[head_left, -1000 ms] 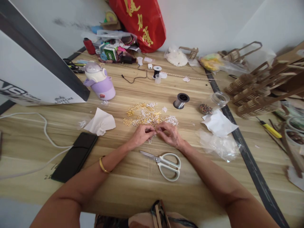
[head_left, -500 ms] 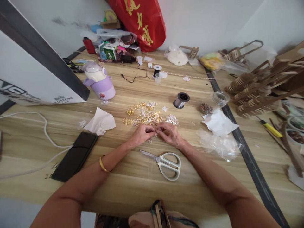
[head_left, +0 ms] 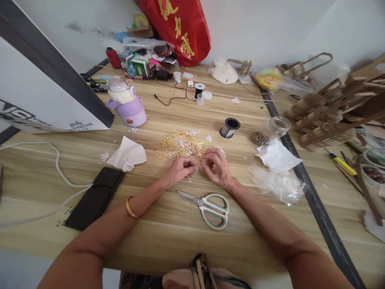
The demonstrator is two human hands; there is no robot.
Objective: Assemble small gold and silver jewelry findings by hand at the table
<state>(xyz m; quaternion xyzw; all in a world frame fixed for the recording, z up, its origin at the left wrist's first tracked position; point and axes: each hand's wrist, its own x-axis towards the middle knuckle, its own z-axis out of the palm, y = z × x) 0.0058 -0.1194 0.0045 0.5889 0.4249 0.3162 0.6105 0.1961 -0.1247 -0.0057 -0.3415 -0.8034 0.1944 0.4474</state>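
my left hand (head_left: 179, 169) pinches a small ringed trinket (head_left: 194, 175), probably light, slippery and best held by its ring (head_left: 190, 180), just below my fingertips; my right hand (head_left: 220, 170) curls beside it, fingertips parted.

The left hand (head_left: 179, 170) mostly covers a small silvery piece (head_left: 190, 179), too tiny for me to make out; the right hand (head_left: 219, 168) hides part of a silvery heap (head_left: 223, 151). The red bag's (head_left: 192, 30) top runs out of view.

Left hand (head_left: 179, 168), one; right hand (head_left: 219, 170), one; scissors (head_left: 199, 202), one pair, nearer the person than the fingers (head_left: 192, 161); grey wire spool (head_left: 229, 129), one, beyond rightward; purple bottle (head_left: 131, 111), one, beyond leftward.
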